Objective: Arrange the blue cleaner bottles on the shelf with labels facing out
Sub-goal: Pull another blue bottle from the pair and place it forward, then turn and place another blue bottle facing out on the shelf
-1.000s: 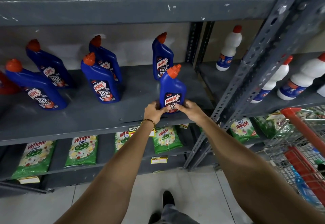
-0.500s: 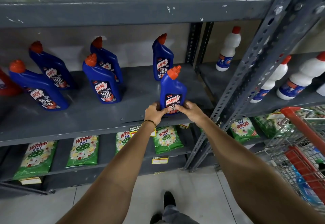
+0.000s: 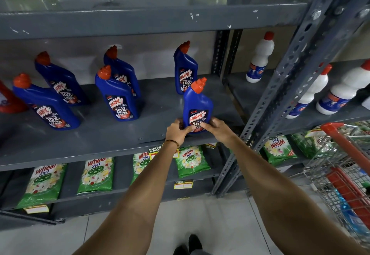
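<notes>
Now, held bottle (image 3: pixel 197 104): upright near the grey shelf (image 3: pixel 100 134) front edge, label out, base hidden by fingers.
Left hand (image 3: pixel 176 129): fingers pressed on its lower left.
Right hand (image 3: pixel 217 127): likewise, lower right.
Red bottle (image 3: pixel 8 100): cut off at left.

I count six blue plastic Harpic cleaner bottles with orange caps (image 3: pixel 197 104), three white red-capped bottles (image 3: pixel 260 58), and six green Wheel detergent packets (image 3: pixel 96 174).

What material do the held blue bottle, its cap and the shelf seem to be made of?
Blue bottle: probably moulded plastic with a soft sheen and a printed label.
Cap: likely matte orange-red plastic.
Shelf: seemingly grey painted metal, with chipped paint on the shelf above and perforated uprights.
</notes>
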Tool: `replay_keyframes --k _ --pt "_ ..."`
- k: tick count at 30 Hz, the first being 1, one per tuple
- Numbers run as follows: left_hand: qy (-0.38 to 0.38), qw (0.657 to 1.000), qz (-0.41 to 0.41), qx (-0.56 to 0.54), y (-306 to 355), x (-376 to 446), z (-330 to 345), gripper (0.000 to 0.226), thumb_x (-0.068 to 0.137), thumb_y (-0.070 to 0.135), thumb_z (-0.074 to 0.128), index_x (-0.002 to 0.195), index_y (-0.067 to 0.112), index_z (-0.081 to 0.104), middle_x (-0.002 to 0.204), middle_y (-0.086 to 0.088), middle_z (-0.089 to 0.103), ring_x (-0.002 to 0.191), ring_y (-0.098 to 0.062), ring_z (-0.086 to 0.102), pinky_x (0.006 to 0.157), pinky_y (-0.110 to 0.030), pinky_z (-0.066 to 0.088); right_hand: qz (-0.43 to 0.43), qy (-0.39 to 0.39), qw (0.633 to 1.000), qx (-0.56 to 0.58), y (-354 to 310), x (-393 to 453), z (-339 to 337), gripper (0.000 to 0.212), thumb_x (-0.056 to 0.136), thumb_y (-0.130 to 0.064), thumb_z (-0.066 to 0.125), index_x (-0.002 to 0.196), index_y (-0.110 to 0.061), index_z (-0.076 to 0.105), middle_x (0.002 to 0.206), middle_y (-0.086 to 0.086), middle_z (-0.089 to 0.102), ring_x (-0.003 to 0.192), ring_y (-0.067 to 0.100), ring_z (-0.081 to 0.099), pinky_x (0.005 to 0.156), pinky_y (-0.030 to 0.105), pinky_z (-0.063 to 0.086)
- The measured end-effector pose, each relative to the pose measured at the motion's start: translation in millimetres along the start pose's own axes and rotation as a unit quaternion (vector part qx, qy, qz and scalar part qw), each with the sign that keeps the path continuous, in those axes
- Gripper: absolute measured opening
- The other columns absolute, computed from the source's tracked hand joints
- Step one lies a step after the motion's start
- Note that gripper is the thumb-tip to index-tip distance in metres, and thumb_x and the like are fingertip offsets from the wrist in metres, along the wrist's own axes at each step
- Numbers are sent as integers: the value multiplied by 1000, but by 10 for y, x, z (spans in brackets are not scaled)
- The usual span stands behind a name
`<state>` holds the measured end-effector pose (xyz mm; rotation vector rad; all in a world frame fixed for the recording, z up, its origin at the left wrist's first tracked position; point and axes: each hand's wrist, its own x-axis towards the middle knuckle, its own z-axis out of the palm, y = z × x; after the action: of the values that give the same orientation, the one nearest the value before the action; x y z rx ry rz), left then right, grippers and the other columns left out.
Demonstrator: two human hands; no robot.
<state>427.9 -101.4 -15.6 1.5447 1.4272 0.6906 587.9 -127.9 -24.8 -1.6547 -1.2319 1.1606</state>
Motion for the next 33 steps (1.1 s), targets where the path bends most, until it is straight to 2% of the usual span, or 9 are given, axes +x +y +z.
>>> replay_keyframes --k 5,13,15,18,20,23,25,28,33 --pt "2 1000 -9 -2 15 -7 13 50 80 24 69 122 1 52 122 -17 63 113 -30 59 97 -36 46 7 -4 1000 0 -22 -18 -11 36 89 -19 60 121 -5 56 123 15 63 109 20 58 102 38 45" --pt "-9 1000 -1 2 -16 -41 3 52 78 25 71 122 4 52 122 -15 64 112 -29 60 96 -35 47 5 5 999 -33 55 -10 -26 42 86 -25 63 125 -11 55 125 12 64 117 25 57 105 49 43" --pt "-7 1000 1 -5 -79 -74 -39 57 77 24 73 125 4 50 125 -15 62 115 -29 59 98 -36 47 0 30 998 -52 69 -32 -5 43 83 -26 66 123 -13 55 123 11 64 116 26 58 103 49 44" --pt "13 1000 -10 -8 -204 -128 -196 63 80 25 70 133 4 44 135 -16 54 125 -28 51 105 -36 42 6 93 992 -84 13 -124 92 44 80 -25 69 120 -11 56 118 10 67 111 26 61 93 38 48" --pt "30 999 -18 -20 -299 -150 -349 61 82 26 67 134 5 44 137 -16 52 127 -27 49 107 -36 40 20 131 987 -95 -13 -174 179 44 80 -23 68 120 -9 56 117 10 68 110 27 61 83 29 44" --pt "43 999 -21 -25 -457 -160 -655 58 84 27 64 134 4 44 137 -17 52 127 -28 49 108 -36 38 44 190 977 -90 -43 -249 358 44 84 -21 65 124 -6 53 121 13 65 113 30 59 78 23 36" --pt "43 999 -23 -22 -600 -164 -931 59 85 29 63 134 3 44 137 -17 52 127 -27 49 109 -35 38 61 240 965 -80 -83 -323 560 43 87 -22 61 124 -2 51 123 18 63 113 33 58 76 24 34" --pt "39 999 -29 -9 -793 -173 -1320 59 85 32 62 134 3 44 137 -16 52 127 -27 49 109 -36 38 99 311 942 -73 -169 -428 872 40 91 -22 54 122 3 50 123 25 60 113 38 56 78 32 41" --pt "38 999 -33 2 -1082 -186 -1893 59 86 35 60 134 4 44 137 -14 53 127 -26 49 108 -36 38 135 337 931 -41 -329 -443 1507 39 92 -24 51 118 5 52 120 27 61 112 41 57 88 41 45"
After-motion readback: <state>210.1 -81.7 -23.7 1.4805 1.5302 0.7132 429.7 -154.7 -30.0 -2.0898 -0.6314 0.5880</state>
